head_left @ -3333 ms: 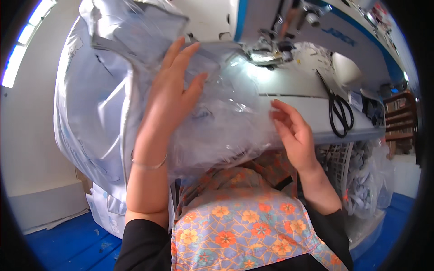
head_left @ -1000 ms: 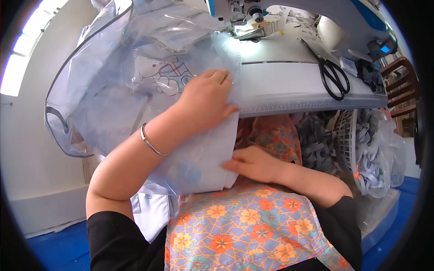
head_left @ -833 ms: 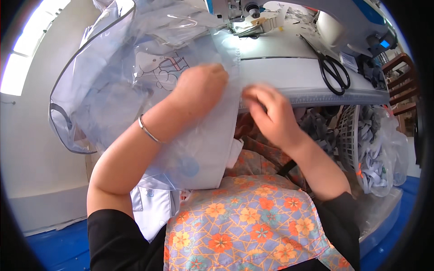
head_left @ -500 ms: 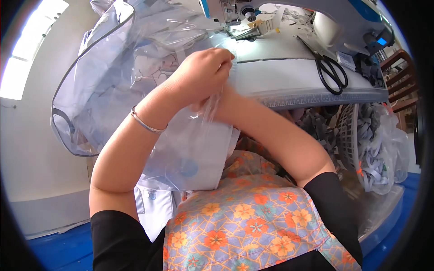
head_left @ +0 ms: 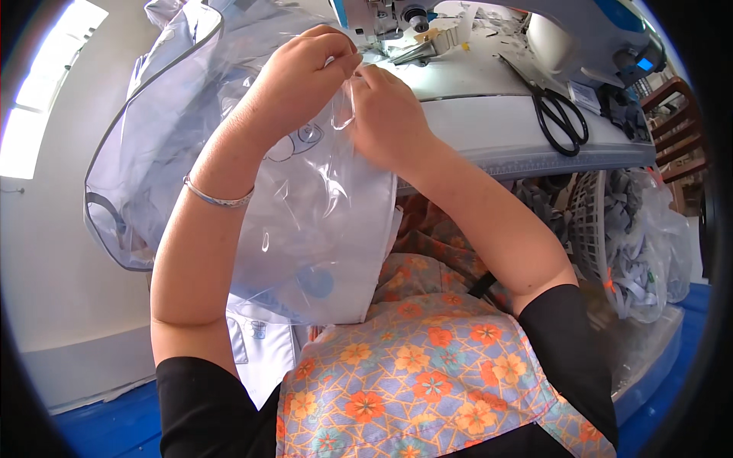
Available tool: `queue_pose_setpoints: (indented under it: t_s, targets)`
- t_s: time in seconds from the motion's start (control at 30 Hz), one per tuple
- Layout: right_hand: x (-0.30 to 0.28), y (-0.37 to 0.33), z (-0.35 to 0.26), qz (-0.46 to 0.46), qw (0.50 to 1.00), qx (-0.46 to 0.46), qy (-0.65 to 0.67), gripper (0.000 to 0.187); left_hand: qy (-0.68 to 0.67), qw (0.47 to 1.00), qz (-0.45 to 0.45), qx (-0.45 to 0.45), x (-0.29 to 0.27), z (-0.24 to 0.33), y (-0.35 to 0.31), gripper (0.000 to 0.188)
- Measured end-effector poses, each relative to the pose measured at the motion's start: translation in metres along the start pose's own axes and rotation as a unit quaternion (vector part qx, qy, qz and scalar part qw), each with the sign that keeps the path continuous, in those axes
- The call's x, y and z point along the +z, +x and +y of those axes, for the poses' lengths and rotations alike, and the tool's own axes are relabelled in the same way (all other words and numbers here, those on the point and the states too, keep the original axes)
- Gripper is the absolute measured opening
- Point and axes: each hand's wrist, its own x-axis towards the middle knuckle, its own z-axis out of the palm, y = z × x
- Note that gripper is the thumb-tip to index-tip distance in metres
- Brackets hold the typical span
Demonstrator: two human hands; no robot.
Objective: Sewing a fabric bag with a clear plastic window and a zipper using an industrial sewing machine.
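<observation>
A sheet of clear plastic with pale printed fabric [head_left: 313, 229] hangs from my hands over my lap. My left hand [head_left: 305, 80] pinches its upper edge, fingers closed. Right beside it, my right hand [head_left: 389, 114] grips the same edge with bent fingers, the fingertips of both hands almost meeting. Just beyond them is the needle area of a sewing machine [head_left: 382, 23], a metal folder attachment [head_left: 424, 49] lying by its lit foot. A larger clear plastic piece with dark binding [head_left: 145, 168] spreads out on the left.
Black-handled scissors [head_left: 561, 122] lie on the machine table [head_left: 466, 126], whose front edge carries a ruler strip. At right below, a grey basket [head_left: 589, 221] holds fabric scraps beside a clear plastic bag [head_left: 660, 244]. A brown wooden chair [head_left: 676, 130] stands at far right.
Both hands have moved up and slightly apart, closer to the machine. My right hand, earlier hidden behind the left, now shows beside it. The hanging sheet is spread wider.
</observation>
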Motion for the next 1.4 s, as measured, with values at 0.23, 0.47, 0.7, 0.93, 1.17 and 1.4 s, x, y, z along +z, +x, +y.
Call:
queue_pose_setpoints:
  t_s: [0.23,0.47,0.7,0.93,1.17,1.4]
  targets:
    - [0.026,0.02,0.015,-0.262,0.957,0.11,0.064,0.03,-0.004,0.997,-0.063,-0.046,0.011,0.026,0.012,0.028]
    - [0.004,-0.054,-0.037,-0.214,0.94,-0.132,0.229,0.031,0.031,0.979,-0.199,0.012,0.043,0.015,-0.028,0.022]
    - [-0.04,-0.111,-0.014,-0.095,0.98,-0.171,0.025,0.042,0.114,0.991,-0.031,0.065,0.06,0.002,-0.035,0.032]
    - [-0.052,-0.086,-0.043,-0.05,0.978,-0.138,0.148,0.032,0.269,0.949,-0.156,0.042,0.071,-0.007,-0.058,0.059]
    - [-0.063,-0.08,-0.04,-0.086,0.96,-0.02,0.267,0.018,0.292,0.941,-0.17,0.031,0.058,0.008,-0.058,0.063]
    - [-0.068,-0.056,-0.021,-0.086,0.956,0.013,0.28,0.016,0.254,0.952,-0.142,0.099,0.046,-0.004,-0.038,0.06]
